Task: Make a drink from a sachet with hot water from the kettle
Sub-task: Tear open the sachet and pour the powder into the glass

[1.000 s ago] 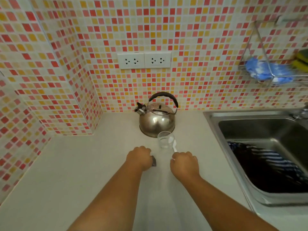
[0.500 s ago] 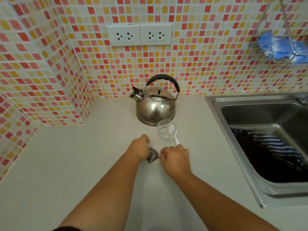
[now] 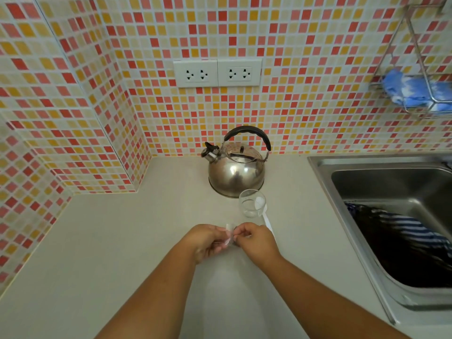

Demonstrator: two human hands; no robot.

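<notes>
Together, left hand (image 3: 208, 242) and right hand (image 3: 253, 239) pinched on sachet (image 3: 230, 234).

Sachet (image 3: 230, 237) blurred and mostly hidden between both hands' fingers.

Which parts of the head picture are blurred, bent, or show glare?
Head view: the sachet between the left hand and right hand is motion-blurred; tile lines bow toward the edges; the kettle carries bright glare spots; the blue cloth looks smeared.

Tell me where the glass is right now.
In the head view, the glass stands upright on the counter just in front of the kettle, beyond the right hand, left of the sink.
</notes>
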